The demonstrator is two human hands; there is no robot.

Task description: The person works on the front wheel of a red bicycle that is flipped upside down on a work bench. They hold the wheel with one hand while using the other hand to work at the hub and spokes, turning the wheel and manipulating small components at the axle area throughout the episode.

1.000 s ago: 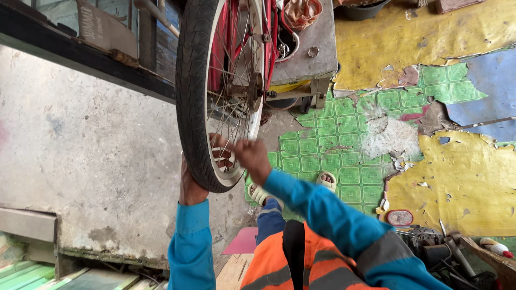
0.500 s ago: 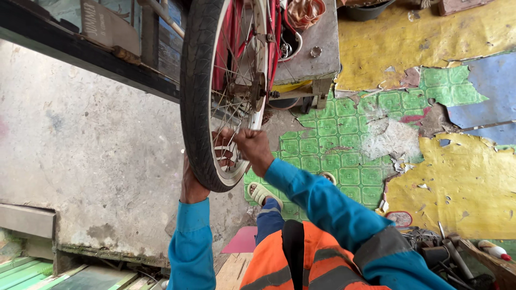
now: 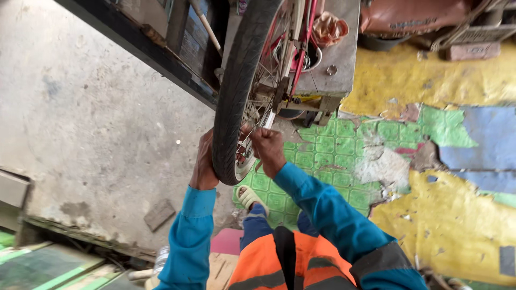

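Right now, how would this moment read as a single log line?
left hand: against bicycle tyre | right hand: at spokes | wheel: raised over green tiled floor
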